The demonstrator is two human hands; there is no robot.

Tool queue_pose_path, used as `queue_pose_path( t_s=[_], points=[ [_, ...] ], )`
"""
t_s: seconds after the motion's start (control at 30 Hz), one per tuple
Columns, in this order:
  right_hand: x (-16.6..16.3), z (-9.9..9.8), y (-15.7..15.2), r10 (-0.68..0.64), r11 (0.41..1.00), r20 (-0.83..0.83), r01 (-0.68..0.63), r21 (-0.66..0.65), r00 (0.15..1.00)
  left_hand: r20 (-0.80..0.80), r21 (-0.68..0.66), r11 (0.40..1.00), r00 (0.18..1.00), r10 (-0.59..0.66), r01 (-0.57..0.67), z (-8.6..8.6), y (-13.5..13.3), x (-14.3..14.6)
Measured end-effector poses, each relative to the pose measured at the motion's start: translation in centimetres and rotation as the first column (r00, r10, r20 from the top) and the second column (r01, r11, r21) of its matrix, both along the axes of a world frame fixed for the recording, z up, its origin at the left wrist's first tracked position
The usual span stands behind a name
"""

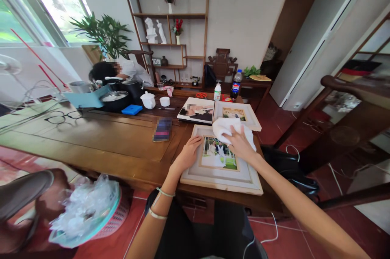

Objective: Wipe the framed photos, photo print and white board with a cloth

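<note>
A framed wedding photo [195, 178] in a wide pale frame lies flat at the near right corner of the wooden table. My left hand [189, 152] rests on the frame's left border, fingers stretched out and flat. Under my right hand [240, 142] is a bunched white cloth [224, 126], gripped by the fingers and pressed against the upper right part of the frame. The cloth hides that part of the frame and its glass. Just behind lie a second pale picture frame [254, 117] and a photo panel [195, 106] with a blurred picture.
The wooden table [122, 137] holds eyeglasses [62, 117], a phone [162, 129], a white teapot [148, 100], a blue box [132, 109], a white bottle [217, 92] and a cola bottle [236, 84]. A basket [114, 214] with plastic bags stands on the floor, left. Another person [134, 70] leans at the far side.
</note>
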State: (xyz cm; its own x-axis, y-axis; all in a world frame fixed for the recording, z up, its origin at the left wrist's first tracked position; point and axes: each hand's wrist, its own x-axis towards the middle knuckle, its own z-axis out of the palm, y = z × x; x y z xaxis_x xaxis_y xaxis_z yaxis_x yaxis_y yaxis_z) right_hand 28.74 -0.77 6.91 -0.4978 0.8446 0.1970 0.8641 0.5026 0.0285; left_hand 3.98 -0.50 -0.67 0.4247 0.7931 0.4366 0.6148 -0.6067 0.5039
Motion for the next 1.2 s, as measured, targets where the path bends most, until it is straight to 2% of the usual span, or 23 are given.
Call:
queue_pose_path(
  t_s=[0.1,0.23,0.3,0.37,0.47,0.53,0.63,0.73,0.83,0.93,1.07,1.2],
  points=[
    [-1.2,0.0,-2.5,0.115,0.981,-0.044,-0.12,-0.15,0.992,0.009,0.015,1.0,1.0,-0.007,0.007,0.1,0.0,0.1],
    [-2.6,0.8,-8.2,0.271,0.904,-0.165,-0.31,-0.295,0.948,-0.009,0.053,0.997,0.998,-0.063,0.063,0.7,0.0,0.0],
    [-2.9,1.1,-10.5,0.287,0.881,-0.199,-0.34,-0.33,0.937,-0.02,0.067,0.993,0.995,-0.095,0.096,0.8,-0.1,-0.1],
    [-2.8,1.0,-11.7,0.277,0.887,-0.205,-0.332,-0.322,0.939,-0.021,0.068,0.993,0.995,-0.097,0.098,0.8,-0.1,-0.2],
    [-1.7,0.5,-10.8,0.26,0.918,-0.177,-0.3,-0.26,0.949,-0.007,0.043,0.998,0.999,-0.053,0.054,0.5,-0.1,-0.1],
    [-0.5,0.0,-8.8,0.218,0.951,-0.13,-0.241,-0.194,0.967,0.001,0.028,0.999,1.0,-0.028,0.028,0.2,0.0,-0.1],
    [1.3,-0.6,-4.7,0.086,0.995,-0.056,-0.089,-0.047,0.995,0.013,0.024,1.0,1.0,-0.017,0.017,-0.2,0.1,-0.1],
    [2.3,-0.7,-1.1,-0.038,0.998,-0.037,0.04,0.057,0.999,0.028,0.03,0.999,0.999,-0.022,0.022,-0.4,0.2,-0.1],
    [1.7,-0.7,0.2,-0.044,0.998,-0.034,0.045,0.05,0.998,0.028,0.029,0.999,0.999,-0.021,0.02,-0.3,0.2,-0.1],
    [0.2,-0.5,-1.1,0.07,0.997,-0.041,-0.072,-0.037,0.997,0.019,0.033,0.999,1.0,-0.02,0.019,0.0,0.1,0.0],
    [-1.6,0.4,-5.7,0.207,0.953,-0.129,-0.23,-0.198,0.97,0.017,0.056,0.998,0.999,-0.033,0.032,0.4,0.0,0.1],
    [-2.1,1.8,-11.1,0.217,0.904,-0.25,-0.291,-0.313,0.943,0.007,0.055,0.997,0.999,-0.045,0.045,0.5,0.0,0.0]
  ],
)
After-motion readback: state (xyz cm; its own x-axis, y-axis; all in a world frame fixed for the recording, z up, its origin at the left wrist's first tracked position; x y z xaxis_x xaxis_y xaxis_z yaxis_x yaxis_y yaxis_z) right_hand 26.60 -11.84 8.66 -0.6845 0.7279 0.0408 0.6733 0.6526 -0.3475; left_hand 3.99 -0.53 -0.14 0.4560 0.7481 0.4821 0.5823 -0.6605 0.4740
